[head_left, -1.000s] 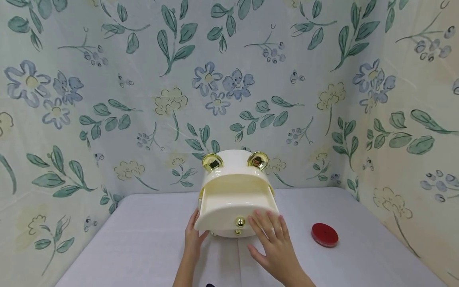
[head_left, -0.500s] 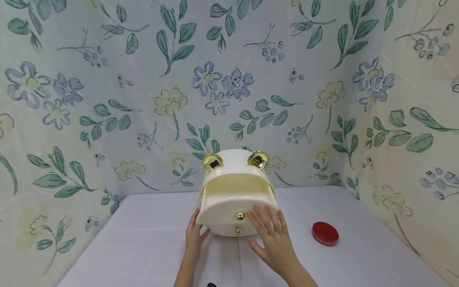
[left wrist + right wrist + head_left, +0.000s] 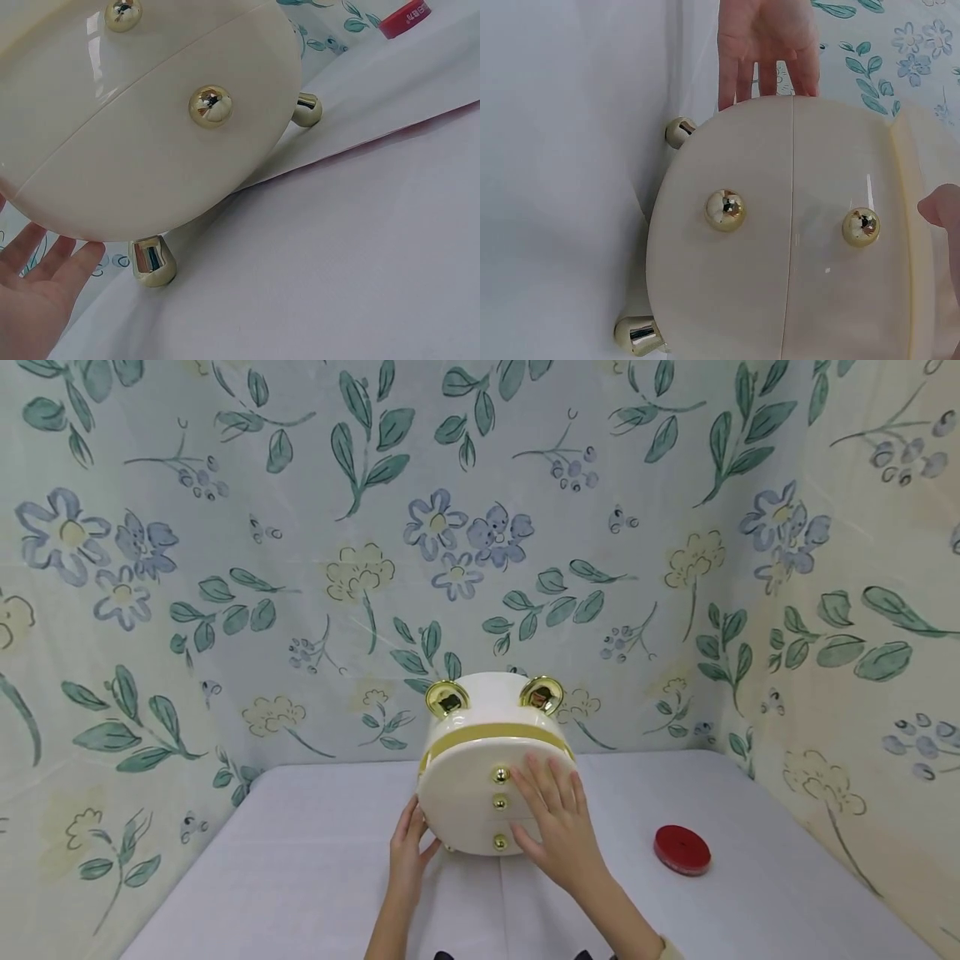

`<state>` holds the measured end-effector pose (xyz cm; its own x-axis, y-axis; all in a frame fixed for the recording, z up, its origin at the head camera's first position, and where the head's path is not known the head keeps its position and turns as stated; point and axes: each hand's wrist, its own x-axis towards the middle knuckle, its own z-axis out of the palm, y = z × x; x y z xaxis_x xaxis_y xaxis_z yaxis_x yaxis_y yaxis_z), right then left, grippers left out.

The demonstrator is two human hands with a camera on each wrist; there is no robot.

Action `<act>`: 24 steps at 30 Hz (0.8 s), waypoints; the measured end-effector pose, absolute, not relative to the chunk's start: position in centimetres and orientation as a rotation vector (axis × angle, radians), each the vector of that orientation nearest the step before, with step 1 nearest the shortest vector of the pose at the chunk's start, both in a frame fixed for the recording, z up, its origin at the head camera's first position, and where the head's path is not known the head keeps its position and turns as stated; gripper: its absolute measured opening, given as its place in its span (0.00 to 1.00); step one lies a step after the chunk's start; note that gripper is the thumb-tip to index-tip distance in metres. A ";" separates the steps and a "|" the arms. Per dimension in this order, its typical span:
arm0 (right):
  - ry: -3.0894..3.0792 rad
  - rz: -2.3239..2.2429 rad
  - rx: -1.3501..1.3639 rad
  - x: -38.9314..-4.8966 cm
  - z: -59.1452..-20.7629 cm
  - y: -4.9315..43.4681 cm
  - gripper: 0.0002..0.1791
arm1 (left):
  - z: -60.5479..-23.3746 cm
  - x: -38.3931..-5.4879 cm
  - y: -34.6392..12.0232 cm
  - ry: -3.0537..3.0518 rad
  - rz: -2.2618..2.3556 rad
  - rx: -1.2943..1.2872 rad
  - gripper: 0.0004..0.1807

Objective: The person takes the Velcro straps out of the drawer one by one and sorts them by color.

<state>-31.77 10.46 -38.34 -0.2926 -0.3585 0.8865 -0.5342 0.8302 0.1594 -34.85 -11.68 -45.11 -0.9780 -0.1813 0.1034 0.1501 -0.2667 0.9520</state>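
A cream drawer box stands mid-table with two gold round discs on top, gold ball knobs and small gold feet. Its top drawer front sits below a gold band, pushed in or nearly so. Against the right part of that front my right hand lies with fingers spread and straight. My left hand touches the box's left side, its fingers extended along the wall. In the left wrist view, the left fingers meet the lower edge beside a gold foot. The right thumb shows at the right wrist view's edge.
To the right of the box lies a flat red roll, with white lettering on its side in the left wrist view. The white-covered table backs onto a floral cloth. Dark objects peek in at the bottom edge.
The top drawer, pulled out a second ago with its inside showing, has slid inward. My right hand has moved forward with its front, while my left hand stays at the box's side.
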 end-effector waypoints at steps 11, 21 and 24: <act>-1.948 0.189 0.640 -34.1 -38.3 10.0 0.36 | -45.1 -35.1 -11.6 -1.741 -2.367 0.032 0.34; -1.992 0.186 0.630 -35.0 -38.0 10.0 0.36 | -45.1 -35.2 -11.7 -1.737 -2.366 0.016 0.35; -2.009 0.196 0.627 -35.0 -38.1 9.9 0.36 | -45.2 -35.1 -11.7 -1.737 -2.369 0.018 0.35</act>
<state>-35.02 9.94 -38.10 -0.3834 -0.3481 0.8555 -0.5067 0.8537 0.1203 -35.14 -11.68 -45.21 -0.9792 -0.1704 0.1103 0.1564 -0.2868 0.9451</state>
